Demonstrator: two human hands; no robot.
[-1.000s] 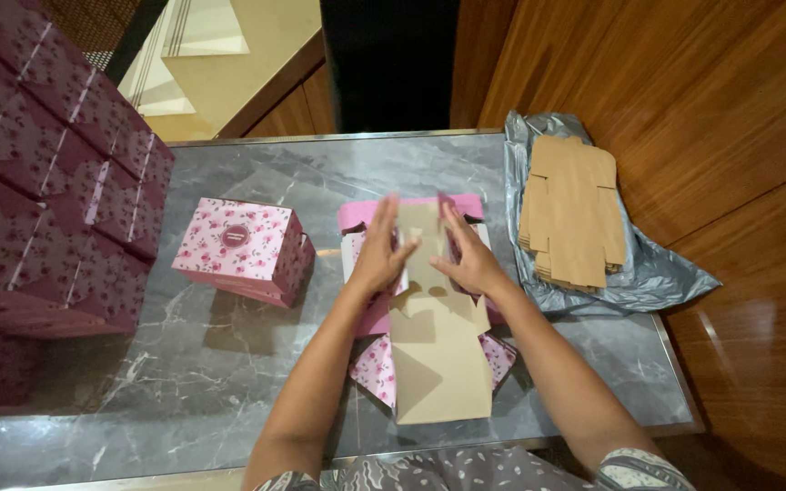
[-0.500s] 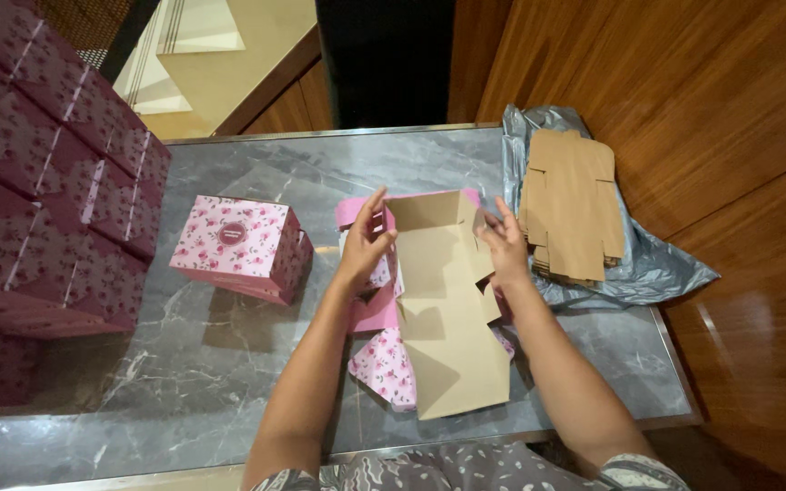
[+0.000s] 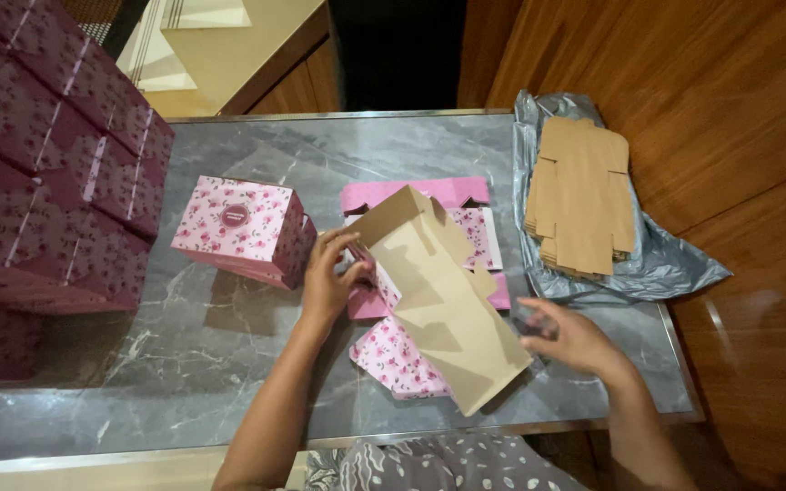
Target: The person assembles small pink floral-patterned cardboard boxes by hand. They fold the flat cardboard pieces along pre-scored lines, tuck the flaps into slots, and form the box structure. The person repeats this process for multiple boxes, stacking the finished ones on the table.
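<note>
A flat brown cardboard box blank (image 3: 437, 293), partly folded up, lies tilted across the table's middle. My left hand (image 3: 329, 273) grips its left edge near the top. My right hand (image 3: 568, 338) is at its lower right corner, fingers curled and blurred, touching or just off the edge. Under the blank lies an unfolded pink floral box sheet (image 3: 399, 357) with a plain pink flap (image 3: 416, 193) showing above.
A finished pink floral box (image 3: 238, 229) stands left of my left hand. Several dark maroon boxes (image 3: 47, 173) are stacked at far left. A pile of brown blanks (image 3: 582, 193) rests on a grey plastic bag (image 3: 666, 265) at right. The marble table (image 3: 193, 364) has a metal rim.
The brown blank has swung clockwise and its upper end has lifted. My right hand has moved from the blank's top down to its lower right corner. My left hand stayed at the left edge.
</note>
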